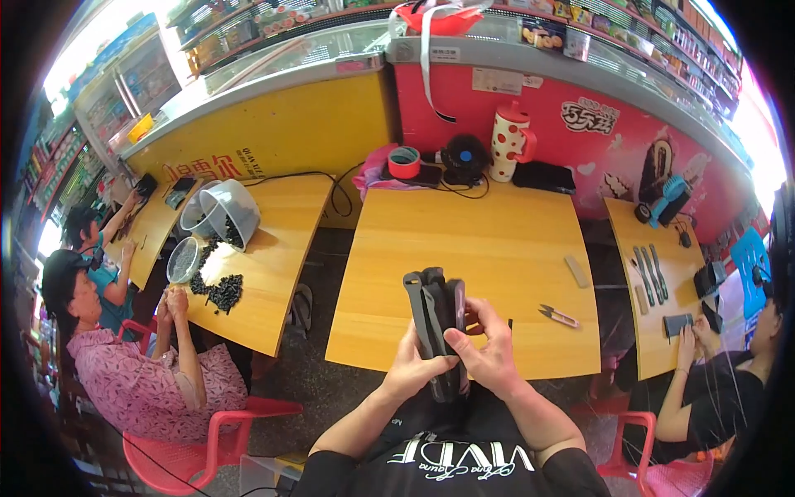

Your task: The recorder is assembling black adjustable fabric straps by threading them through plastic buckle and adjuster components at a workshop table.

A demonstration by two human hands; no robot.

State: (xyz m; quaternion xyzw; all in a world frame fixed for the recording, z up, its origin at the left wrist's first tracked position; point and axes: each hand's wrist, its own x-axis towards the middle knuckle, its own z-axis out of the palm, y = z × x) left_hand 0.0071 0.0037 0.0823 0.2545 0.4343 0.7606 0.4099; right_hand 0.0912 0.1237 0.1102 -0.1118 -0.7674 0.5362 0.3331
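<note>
Both of my hands are closed round a bundle of long, dark grey and black flat pieces, held upright above the near edge of the middle table. I cannot make out their exact kind. My left hand grips the lower left side, thumb across the front. My right hand clasps the right side, its thumb pressed on the front and its fingers partly hidden behind. To the right on the tabletop lie a pair of thread snips and a small beige block.
The wooden table carries a polka-dot mug, black fan, tape roll and black pouch along its back. People work at tables on both sides. Left are small black parts and clear tubs; right, dark strips.
</note>
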